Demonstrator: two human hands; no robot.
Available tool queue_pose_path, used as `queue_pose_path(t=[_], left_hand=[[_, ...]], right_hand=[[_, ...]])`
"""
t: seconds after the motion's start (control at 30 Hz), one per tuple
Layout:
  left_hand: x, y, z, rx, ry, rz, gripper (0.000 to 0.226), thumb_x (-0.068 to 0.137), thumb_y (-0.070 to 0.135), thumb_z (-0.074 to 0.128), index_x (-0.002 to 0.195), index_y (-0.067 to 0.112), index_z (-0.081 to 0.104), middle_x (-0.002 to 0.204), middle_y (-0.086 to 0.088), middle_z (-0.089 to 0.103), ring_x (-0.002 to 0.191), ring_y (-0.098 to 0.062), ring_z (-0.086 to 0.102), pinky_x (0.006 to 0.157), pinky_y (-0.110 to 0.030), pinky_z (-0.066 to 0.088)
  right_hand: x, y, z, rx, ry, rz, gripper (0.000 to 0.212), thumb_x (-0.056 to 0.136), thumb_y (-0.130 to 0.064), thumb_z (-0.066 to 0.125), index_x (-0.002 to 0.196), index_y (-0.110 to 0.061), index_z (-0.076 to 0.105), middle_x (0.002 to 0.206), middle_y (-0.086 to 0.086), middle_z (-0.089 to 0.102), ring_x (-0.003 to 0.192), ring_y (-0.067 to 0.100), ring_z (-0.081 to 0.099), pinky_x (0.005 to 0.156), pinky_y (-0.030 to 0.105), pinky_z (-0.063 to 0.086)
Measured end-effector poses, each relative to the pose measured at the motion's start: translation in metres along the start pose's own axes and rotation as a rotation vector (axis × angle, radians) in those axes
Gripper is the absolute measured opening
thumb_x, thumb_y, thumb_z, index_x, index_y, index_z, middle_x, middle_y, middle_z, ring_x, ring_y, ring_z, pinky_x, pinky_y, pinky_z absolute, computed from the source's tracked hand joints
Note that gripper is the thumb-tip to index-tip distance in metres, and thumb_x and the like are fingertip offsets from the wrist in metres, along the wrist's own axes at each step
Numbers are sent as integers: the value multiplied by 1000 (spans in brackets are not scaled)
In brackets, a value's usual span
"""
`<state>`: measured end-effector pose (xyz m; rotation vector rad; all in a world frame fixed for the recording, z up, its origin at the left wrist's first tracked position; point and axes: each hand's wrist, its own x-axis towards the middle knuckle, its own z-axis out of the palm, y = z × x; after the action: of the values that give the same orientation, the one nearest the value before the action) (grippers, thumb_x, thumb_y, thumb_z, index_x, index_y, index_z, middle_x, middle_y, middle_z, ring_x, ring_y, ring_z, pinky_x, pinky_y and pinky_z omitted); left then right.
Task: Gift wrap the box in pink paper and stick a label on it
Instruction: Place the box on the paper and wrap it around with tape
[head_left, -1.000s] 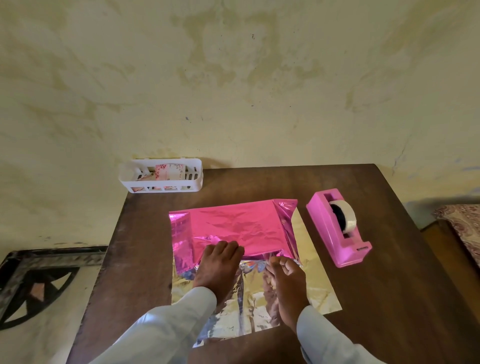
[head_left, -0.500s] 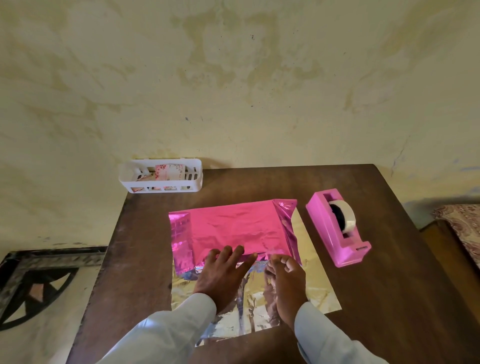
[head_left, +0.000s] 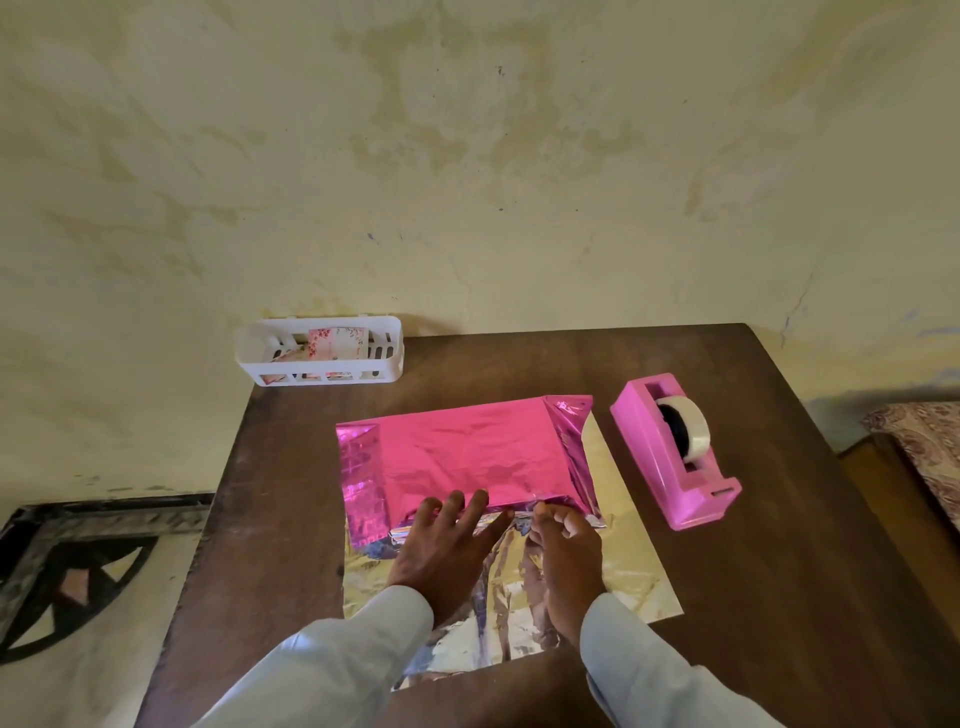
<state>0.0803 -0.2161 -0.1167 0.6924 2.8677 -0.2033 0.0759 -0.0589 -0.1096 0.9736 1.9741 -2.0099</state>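
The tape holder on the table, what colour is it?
Pink tape holder, holding a whitish tape roll; seen in the head view.

Shiny pink paper (head_left: 467, 452), silver underside; pink tape dispenser (head_left: 670, 467); white basket (head_left: 384, 364); dark-brown table (head_left: 779, 597).

- One camera sits on the person's head and looks forward and down at a brown table (head_left: 779, 597).
- It is close: both sleeves (head_left: 332, 670) come in at the bottom edge.
- The pink paper (head_left: 467, 452) sits below the middle; the wall (head_left: 467, 156) fills the top half.
- The edges seem a little bent.
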Motion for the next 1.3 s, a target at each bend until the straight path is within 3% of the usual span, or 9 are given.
queue_pose_path(t=[0.17, 0.33, 0.43, 0.73, 0.93, 1.1, 1.3], left_hand=[[-1, 0, 1, 14, -19, 0, 81, 57, 27, 82, 135, 31, 58, 131, -12, 58, 107, -37, 58, 80, -50, 50], [0, 1, 2, 5, -18, -5, 83, 56, 27, 83, 135, 32, 57, 132, -12, 56, 108, -37, 55, 81, -50, 49], [-1, 1, 3, 3, -15, -5, 84, 57, 28, 83, 136, 32, 56, 133, -12, 56, 108, -37, 55, 81, -51, 49], [-1, 0, 5, -6, 3, -3, 86, 56, 28, 84, 137, 32, 55, 132, -11, 58, 108, -36, 55, 82, -50, 48], [0, 1, 7, -7, 14, -1, 84, 58, 34, 84, 137, 30, 55, 132, -12, 56, 108, -37, 54, 82, -50, 47], [1, 0, 10, 5, 39, 9, 83, 59, 36, 84, 137, 30, 56, 132, -12, 56, 108, -37, 52, 85, -47, 37], [1, 0, 11, -11, 27, 2, 86, 58, 40, 85, 138, 30, 55, 132, -13, 56, 107, -37, 55, 81, -51, 48]], right_hand=[[0, 1, 1, 14, -3, -2, 21, 99, -27, 60, 113, -12, 63, 115, 7, 67, 106, 24, 64, 67, 18, 47], [10, 6, 1, 19, 16, -18, 17, 98, -27, 61, 104, -12, 67, 103, 7, 71, 97, 22, 66, 78, 30, 49], [13, 7, 3, 56, 24, -1, 15, 97, -25, 62, 98, -12, 69, 91, 8, 71, 85, 20, 64, 74, 32, 49], [28, 6, -4, 81, 50, 2, 11, 95, -25, 65, 90, -16, 70, 90, 10, 72, 86, 25, 66, 82, 43, 55], [31, 8, -10, 66, 38, -11, 8, 95, -23, 65, 90, -18, 69, 92, 6, 71, 90, 22, 67, 89, 43, 55], [31, 7, -12, 51, 36, -20, 9, 97, -23, 63, 90, -19, 68, 93, 8, 71, 91, 24, 67, 90, 44, 55], [34, 10, -9, 33, 36, -6, 14, 93, -33, 67, 92, -19, 70, 93, 6, 72, 95, 27, 68, 92, 51, 55]])
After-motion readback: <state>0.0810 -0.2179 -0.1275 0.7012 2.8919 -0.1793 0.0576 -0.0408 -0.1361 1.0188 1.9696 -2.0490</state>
